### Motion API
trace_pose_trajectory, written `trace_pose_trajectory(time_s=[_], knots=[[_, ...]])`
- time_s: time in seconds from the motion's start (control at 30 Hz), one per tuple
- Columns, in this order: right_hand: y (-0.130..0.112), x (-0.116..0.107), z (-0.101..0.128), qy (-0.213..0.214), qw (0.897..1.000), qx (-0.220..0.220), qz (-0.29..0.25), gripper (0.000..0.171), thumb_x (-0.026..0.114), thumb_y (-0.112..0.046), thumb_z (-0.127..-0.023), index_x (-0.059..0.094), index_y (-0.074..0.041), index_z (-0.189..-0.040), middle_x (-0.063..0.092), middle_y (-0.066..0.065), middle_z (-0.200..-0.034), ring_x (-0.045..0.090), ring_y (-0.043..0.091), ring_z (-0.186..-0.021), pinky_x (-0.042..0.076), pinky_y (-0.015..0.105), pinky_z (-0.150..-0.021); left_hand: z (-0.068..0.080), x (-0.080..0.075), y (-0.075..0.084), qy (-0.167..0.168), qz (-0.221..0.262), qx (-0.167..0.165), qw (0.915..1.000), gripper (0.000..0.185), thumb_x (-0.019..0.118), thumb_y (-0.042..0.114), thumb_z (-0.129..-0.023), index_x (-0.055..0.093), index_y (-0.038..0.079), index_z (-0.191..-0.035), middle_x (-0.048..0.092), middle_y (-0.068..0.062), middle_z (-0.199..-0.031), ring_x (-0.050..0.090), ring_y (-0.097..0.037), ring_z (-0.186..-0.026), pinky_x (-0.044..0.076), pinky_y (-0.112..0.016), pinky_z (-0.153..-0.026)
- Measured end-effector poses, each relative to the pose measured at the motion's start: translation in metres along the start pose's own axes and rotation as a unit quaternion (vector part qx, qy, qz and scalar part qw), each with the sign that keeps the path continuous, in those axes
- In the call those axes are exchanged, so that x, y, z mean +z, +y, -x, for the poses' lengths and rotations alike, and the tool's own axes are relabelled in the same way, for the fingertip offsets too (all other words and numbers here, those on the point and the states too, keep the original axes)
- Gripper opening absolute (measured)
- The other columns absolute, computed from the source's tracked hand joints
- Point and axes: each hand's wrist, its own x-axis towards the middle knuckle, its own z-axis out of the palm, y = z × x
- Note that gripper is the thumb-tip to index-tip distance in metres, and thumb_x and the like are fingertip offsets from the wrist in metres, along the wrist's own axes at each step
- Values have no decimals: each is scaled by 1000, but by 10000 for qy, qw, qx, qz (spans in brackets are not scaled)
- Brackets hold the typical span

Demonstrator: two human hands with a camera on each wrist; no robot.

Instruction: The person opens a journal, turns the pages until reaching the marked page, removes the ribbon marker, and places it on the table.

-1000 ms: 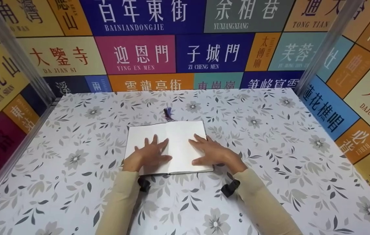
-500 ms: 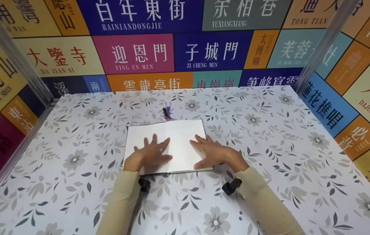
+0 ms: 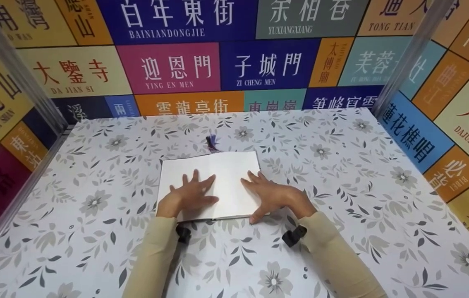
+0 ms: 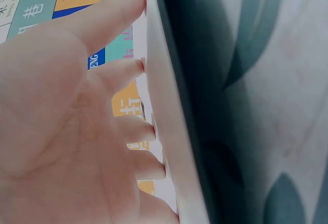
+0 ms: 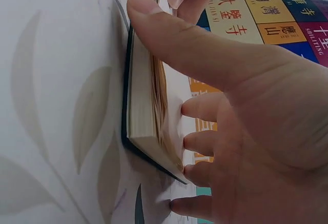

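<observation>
An open notebook with blank white pages and a dark cover lies flat before me in the head view. My left hand rests on the left page, its fingers spread. On the right page side, fingertips of my right hand touch the paper. The right thumb reaches over the near edge of the page block in the right wrist view, and whether it presses there I cannot tell. The little finger lies past the notebook's outer edge. In the left wrist view, the left fingertips meet the page above the dark cover.
A dark and purple tassel lies just behind the notebook. Leaf-and-flower patterned cloth covers the table. Colourful panels with Chinese lettering stand at the back and both sides, with clear upright posts at the corners.
My right thumb has slid from the right page toward me, to the notebook's near edge. The left hand and the notebook stay in place.
</observation>
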Motion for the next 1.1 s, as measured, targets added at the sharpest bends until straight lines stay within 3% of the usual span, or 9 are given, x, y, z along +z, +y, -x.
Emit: trace_pose_trajectory(time_s=[0.57,0.83,1.1], knots=[[3,-5,4,-171,9999,3,19,111,82,-43,-80,11,-18,-162,-10,13,-169,-12,39,-156,4,58,-127,0,-1,-1,66,-169,106,9998,75,48,54,-100,12,30,-162,-11,-25,-165,-8,-58,-148,-1,-85,-108],[7,-9,4,-234,9995,-142,-180,108,83,-41,-80,16,-18,-162,-9,16,-169,-12,40,-156,4,59,-127,-1,-2,2,44,-145,-38,9999,74,48,55,-100,14,32,-162,-11,-24,-166,-9,-55,-150,-2,-83,-110],[10,-11,3,-311,9990,-181,-264,108,84,-41,-79,19,-19,-161,-8,14,-169,-11,38,-156,4,58,-127,0,-1,1,67,-164,27,9998,74,47,54,-100,14,30,-162,-10,-25,-166,-8,-57,-149,-1,-84,-109]])
